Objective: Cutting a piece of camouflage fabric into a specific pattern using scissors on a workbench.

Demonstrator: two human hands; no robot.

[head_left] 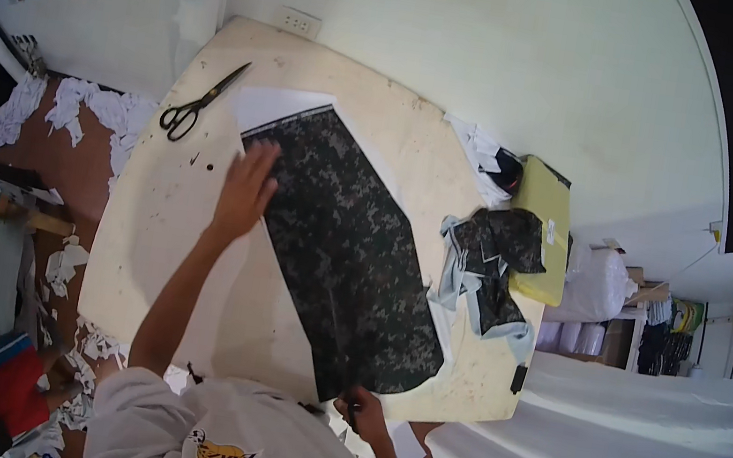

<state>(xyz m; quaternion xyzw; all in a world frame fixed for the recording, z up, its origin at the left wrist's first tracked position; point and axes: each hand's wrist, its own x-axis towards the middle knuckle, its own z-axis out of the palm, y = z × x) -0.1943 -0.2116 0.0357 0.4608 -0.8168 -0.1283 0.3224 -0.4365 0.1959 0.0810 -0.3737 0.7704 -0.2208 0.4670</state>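
Note:
A long dark camouflage cloth panel [345, 245] lies slantwise across the pale table, on top of white paper [300, 103] that shows along its edges. My left hand [247, 188] rests on the panel's far left edge, fingers stretched out flat. At the near end, by the table's front edge, my right hand [369, 416] is closed around a small dark-handled tool [351, 414]. Its kind cannot be made out, as most of it is hidden. Black-handled scissors [200, 105] lie apart at the far left, blades pointing away.
On the right of the table [165, 246] sit crumpled camouflage and light-blue pieces [490, 257] beside a yellow-green block [542, 208]. A small black object [518, 379] lies near the right corner. Paper and cloth scraps [95, 113] litter the floor at left. A wall bounds the far side.

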